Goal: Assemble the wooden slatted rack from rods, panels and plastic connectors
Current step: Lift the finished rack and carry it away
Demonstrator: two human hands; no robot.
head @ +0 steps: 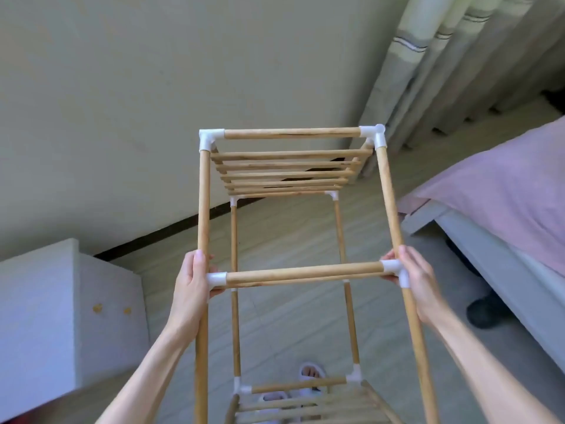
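1. The rack (pixel 293 228) is lifted in front of the person and tilted away, so its far end points toward the wall (pixel 122 102) and its near end hangs low over the floor (pixel 290 316).
2. The left hand (pixel 191 280) is wrapped around the left rod (pixel 204 203), just at the white connector (pixel 217 279) where the middle crossbar (pixel 302 272) joins.
3. The right hand (pixel 417 283) grips the right rod (pixel 391 203) at the other connector (pixel 394 269) of the same crossbar; thumb and fingers close around the joint.
4. A slatted panel (pixel 287 171) sits at the far end, and a second one (pixel 308 405) at the near end. The middle level has only a crossbar, so probably one panel is still missing.
5. The rack looks light, because two hands carry it with no strain. The rods are stiff, but the joints are only pushed in, so twisting may pull them out.
6. The best place to hold is near the connectors, on both sides together, as the hands do now. The smooth rods can slip in the palm.
7. Whether the near connectors (pixel 244 388) are fully seated cannot be told; this part is low and blurred.
8. A bed (pixel 495 191) stands at the right, a white cabinet (pixel 39 316) at the left.
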